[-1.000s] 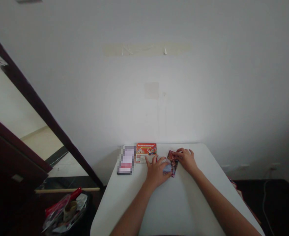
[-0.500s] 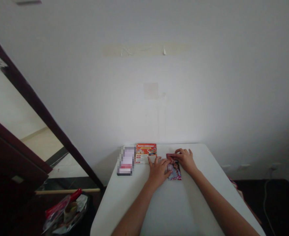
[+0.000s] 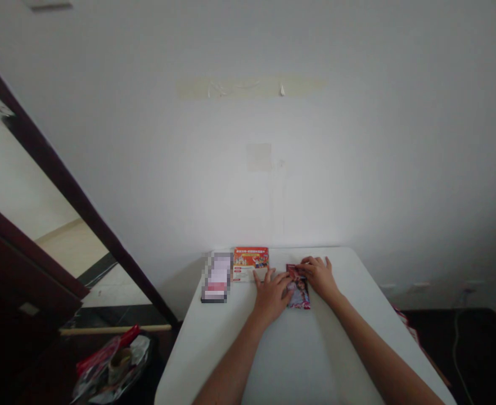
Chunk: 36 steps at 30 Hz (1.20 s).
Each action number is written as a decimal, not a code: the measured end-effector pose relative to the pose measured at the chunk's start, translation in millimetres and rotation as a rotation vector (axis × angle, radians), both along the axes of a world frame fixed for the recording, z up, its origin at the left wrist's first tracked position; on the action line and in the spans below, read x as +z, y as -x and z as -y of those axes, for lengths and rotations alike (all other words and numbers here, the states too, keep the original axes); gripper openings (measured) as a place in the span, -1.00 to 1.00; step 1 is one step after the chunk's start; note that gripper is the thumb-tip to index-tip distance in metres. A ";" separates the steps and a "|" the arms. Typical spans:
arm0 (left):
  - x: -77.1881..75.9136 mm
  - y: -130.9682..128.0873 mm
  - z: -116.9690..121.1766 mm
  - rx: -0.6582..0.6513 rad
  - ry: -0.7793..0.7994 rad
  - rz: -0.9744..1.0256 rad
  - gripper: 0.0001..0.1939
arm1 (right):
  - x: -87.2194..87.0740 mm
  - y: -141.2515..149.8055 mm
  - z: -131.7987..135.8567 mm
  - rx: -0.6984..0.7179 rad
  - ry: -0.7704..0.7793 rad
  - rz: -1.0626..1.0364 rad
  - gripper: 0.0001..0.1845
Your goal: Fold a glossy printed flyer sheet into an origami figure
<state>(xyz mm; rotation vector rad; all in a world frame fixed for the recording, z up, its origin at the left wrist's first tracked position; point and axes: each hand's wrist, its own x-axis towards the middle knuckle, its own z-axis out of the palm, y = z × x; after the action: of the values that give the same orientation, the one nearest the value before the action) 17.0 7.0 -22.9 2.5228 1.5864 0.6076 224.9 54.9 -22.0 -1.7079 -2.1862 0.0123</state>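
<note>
Card (image 3: 299,299) squared up vs 1s ago, L fingers (image 3: 280,279) spread at edge, R fingers (image 3: 311,269) bent, grip unclear.

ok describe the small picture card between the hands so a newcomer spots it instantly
Find the white table against the wall. Toward its far edge, the small picture card lies between the left hand and the right hand. Unlike the orange-and-white leaflet and the pixelated phone farther left, it is dark red at the top, greyish below, with a pinkish bottom edge.
</note>
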 end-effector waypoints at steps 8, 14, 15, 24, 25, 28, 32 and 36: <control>-2.1 -0.1 -0.5 -0.008 0.008 0.044 -0.60 | 1.3 1.9 3.0 -0.042 -0.026 0.001 -0.72; 0.5 0.3 -0.7 -0.006 0.025 0.044 -0.63 | -1.1 4.3 9.3 -0.108 -0.069 0.003 -0.72; 1.2 0.4 -0.3 -0.007 0.024 0.046 -0.64 | -1.3 4.9 10.3 -0.104 -0.068 0.003 -0.72; -0.2 -1.1 -0.5 0.011 0.020 0.010 -0.56 | 0.8 7.3 12.4 -0.102 -0.041 -0.028 -0.74; -0.7 -1.2 -0.9 0.012 0.023 0.003 -0.54 | 1.1 7.5 12.6 -0.105 -0.037 -0.028 -0.73; -1.0 -0.9 -1.7 0.005 0.030 -0.019 -0.52 | 0.9 8.0 12.8 -0.110 -0.038 -0.026 -0.73; -0.4 -0.6 -1.7 -0.003 0.036 -0.034 -0.51 | -0.8 8.0 12.2 -0.115 -0.046 -0.028 -0.74; -0.1 -1.1 -1.3 -0.009 0.037 -0.019 -0.50 | -0.7 8.1 12.1 -0.121 -0.032 -0.017 -0.73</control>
<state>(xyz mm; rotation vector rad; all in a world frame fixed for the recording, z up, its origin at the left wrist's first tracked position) 18.0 8.3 -23.0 2.5152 1.5765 0.5498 216.8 42.8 -22.7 -1.8127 -2.0562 -0.0392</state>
